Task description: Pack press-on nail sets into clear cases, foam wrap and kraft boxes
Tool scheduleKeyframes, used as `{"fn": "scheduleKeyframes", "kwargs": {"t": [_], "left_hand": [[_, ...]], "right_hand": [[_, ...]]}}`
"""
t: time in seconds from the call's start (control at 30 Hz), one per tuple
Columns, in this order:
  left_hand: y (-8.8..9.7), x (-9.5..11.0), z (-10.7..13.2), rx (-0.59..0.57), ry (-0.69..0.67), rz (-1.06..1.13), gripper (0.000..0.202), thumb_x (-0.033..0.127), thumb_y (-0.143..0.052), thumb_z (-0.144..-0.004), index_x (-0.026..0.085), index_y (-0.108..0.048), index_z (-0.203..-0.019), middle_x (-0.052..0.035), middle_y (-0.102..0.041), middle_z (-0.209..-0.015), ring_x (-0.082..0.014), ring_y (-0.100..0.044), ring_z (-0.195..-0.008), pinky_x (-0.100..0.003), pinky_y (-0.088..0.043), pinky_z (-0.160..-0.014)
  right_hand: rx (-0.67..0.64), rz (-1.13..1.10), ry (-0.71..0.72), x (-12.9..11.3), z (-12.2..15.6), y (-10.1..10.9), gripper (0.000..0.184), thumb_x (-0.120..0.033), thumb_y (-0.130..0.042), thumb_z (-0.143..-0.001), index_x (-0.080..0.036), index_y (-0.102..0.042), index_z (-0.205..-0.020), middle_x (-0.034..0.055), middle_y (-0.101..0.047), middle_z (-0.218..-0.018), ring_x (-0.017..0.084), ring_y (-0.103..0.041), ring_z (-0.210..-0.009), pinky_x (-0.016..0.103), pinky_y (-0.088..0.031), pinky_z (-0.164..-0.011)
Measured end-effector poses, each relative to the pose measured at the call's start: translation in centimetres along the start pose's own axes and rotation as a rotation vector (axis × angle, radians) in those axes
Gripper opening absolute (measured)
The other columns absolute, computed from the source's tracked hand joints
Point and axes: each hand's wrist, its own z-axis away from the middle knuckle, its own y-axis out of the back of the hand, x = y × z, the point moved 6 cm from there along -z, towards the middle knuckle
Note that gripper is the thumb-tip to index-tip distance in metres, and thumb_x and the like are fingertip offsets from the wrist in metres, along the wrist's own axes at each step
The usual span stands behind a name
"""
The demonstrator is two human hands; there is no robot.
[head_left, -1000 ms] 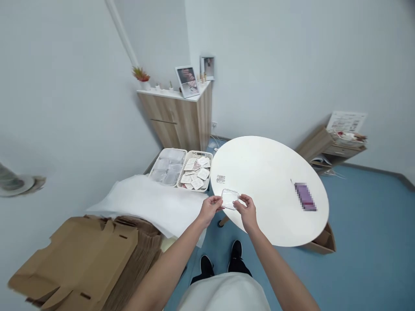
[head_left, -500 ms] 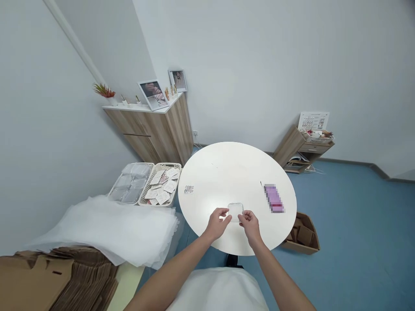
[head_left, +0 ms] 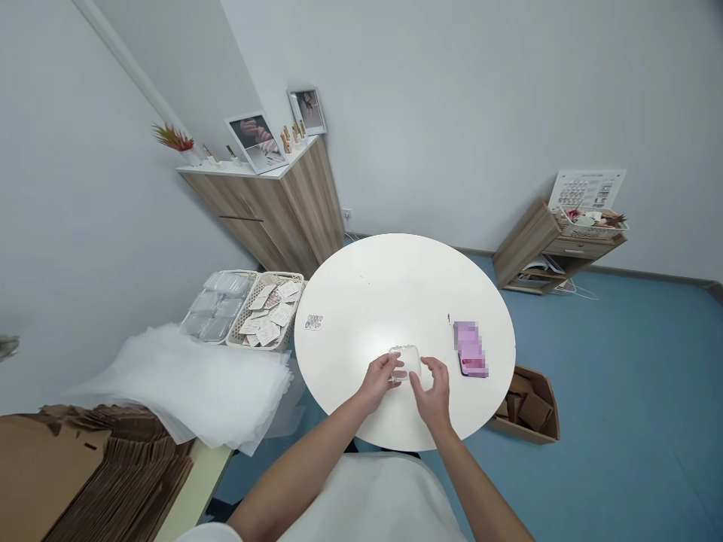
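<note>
A small clear plastic case [head_left: 407, 361] is held just above the front of the round white table. My left hand [head_left: 382, 380] grips its left side, and the fingers show through the transparent plastic. At the right edge is my right hand [head_left: 434, 388], its thumb and fingers spread apart. The thumb comes close to the case's lower right corner, and I cannot tell if it touches. To the left lies a small card of nail-like pieces [head_left: 314, 322]. On the right rests a pixelated purple object [head_left: 471, 348], with a tiny dark item [head_left: 449, 318] beside it.
The round white table [head_left: 389, 278] stands before me. At left are a white basket of cards [head_left: 268, 316], a basket of clear cases [head_left: 220, 305], white sheets [head_left: 197, 384] and stacked cardboard [head_left: 118, 467]. An open carton [head_left: 528, 406] sits on the floor at right.
My right hand has loosened from the case's right side and its fingers have spread. The left hand now reaches farther around the case. The camera view has shifted slightly.
</note>
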Motion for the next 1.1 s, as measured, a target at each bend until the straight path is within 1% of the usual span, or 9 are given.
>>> {"fn": "scheduleKeyframes", "kwargs": {"t": [0.17, 0.33, 0.4, 0.5, 0.6, 0.67, 0.73, 0.83, 1.1], "left_hand": [[0.5, 1.0, -0.7, -0.139, -0.016, -0.119, 0.051, 0.053, -0.05, -0.072, 0.02, -0.05, -0.111, -0.0112, -0.052, -0.108, -0.0156, -0.059, -0.083, -0.028, -0.044, -0.07], [1.4, 3.8, -0.2, -0.215, -0.295, -0.515, 0.105, 0.033, -0.079, -0.042, 0.028, -0.025, -0.131, -0.011, -0.042, -0.12, -0.0168, -0.053, -0.088, -0.034, -0.041, -0.079], [1.6, 4.5, -0.1, -0.226, -0.365, -0.626, 0.107, 0.031, -0.079, -0.04, 0.029, -0.025, -0.131, -0.0091, -0.045, -0.116, -0.0149, -0.051, -0.082, -0.034, -0.042, -0.078], [1.5, 5.0, -0.3, -0.238, -0.431, -0.706, 0.09, 0.031, -0.076, -0.048, 0.028, -0.034, -0.128, -0.0053, -0.05, -0.105, -0.012, -0.049, -0.073, -0.032, -0.043, -0.074], [1.4, 5.3, -0.6, -0.266, -0.472, -0.72, 0.081, 0.029, -0.073, -0.053, 0.027, -0.036, -0.125, -0.0032, -0.052, -0.097, -0.011, -0.049, -0.071, -0.03, -0.043, -0.072], [1.4, 5.4, -0.7, -0.29, -0.482, -0.712, 0.08, 0.028, -0.072, -0.054, 0.026, -0.036, -0.125, -0.0025, -0.051, -0.096, -0.0107, -0.049, -0.072, -0.03, -0.044, -0.072], [1.4, 5.5, -0.8, -0.309, -0.482, -0.708, 0.08, 0.026, -0.073, -0.053, 0.026, -0.036, -0.124, -0.0022, -0.05, -0.096, -0.0107, -0.049, -0.074, -0.029, -0.044, -0.072], [1.4, 5.3, -0.8, -0.333, -0.47, -0.696, 0.081, 0.026, -0.074, -0.052, 0.025, -0.036, -0.124, -0.0027, -0.05, -0.097, -0.0121, -0.049, -0.078, -0.03, -0.044, -0.073], [1.7, 3.6, -0.5, -0.363, -0.364, -0.499, 0.087, 0.024, -0.074, -0.055, 0.024, -0.027, -0.128, -0.0069, -0.049, -0.104, -0.0151, -0.051, -0.086, -0.032, -0.045, -0.074]], "right_hand": [[-0.18, -0.341, -0.346, 2.3, -1.2, -1.1, 0.043, -0.042, -0.057, -0.068, -0.022, -0.049, -0.104, 0.0026, -0.056, -0.08, 0.017, -0.056, -0.068, 0.036, -0.048, -0.066], [-0.096, -0.439, -0.401, 1.9, -0.9, -0.9, 0.04, -0.04, -0.062, -0.064, -0.023, -0.05, -0.098, -0.0034, -0.05, -0.067, 0.014, -0.055, -0.065, 0.032, -0.05, -0.062], [-0.106, -0.441, -0.394, 1.5, -0.7, -1.1, 0.04, -0.04, -0.061, -0.064, -0.024, -0.049, -0.099, -0.0044, -0.049, -0.064, 0.014, -0.055, -0.063, 0.032, -0.05, -0.062], [-0.143, -0.384, -0.336, 0.8, -0.6, -1.2, 0.042, -0.041, -0.057, -0.068, -0.023, -0.045, -0.104, -0.0028, -0.051, -0.069, 0.014, -0.056, -0.065, 0.035, -0.05, -0.065], [-0.19, -0.19, -0.144, -0.7, -1.0, -0.6, 0.058, -0.04, -0.062, -0.064, -0.024, -0.039, -0.114, 0.0066, -0.052, -0.103, 0.02, -0.055, -0.088, 0.039, -0.047, -0.076], [-0.286, -0.05, 0.021, -2.0, -1.3, -0.4, 0.069, -0.039, -0.067, -0.057, -0.026, -0.036, -0.118, 0.0097, -0.036, -0.127, 0.024, -0.044, -0.109, 0.041, -0.043, -0.084], [-0.415, 0.045, 0.132, -2.8, -1.4, -0.5, 0.071, -0.038, -0.068, -0.056, -0.028, -0.037, -0.119, 0.0083, -0.022, -0.138, 0.026, -0.033, -0.119, 0.042, -0.04, -0.088], [-0.512, 0.112, 0.194, -3.1, -1.9, -0.5, 0.061, -0.036, -0.064, -0.062, -0.028, -0.039, -0.118, 0.0077, -0.024, -0.138, 0.025, -0.032, -0.121, 0.042, -0.039, -0.089], [-0.538, 0.078, 0.243, -2.6, -2.7, -0.8, 0.056, -0.036, -0.067, -0.06, -0.025, -0.046, -0.111, 0.0104, -0.038, -0.13, 0.026, -0.039, -0.117, 0.043, -0.038, -0.091]]}}
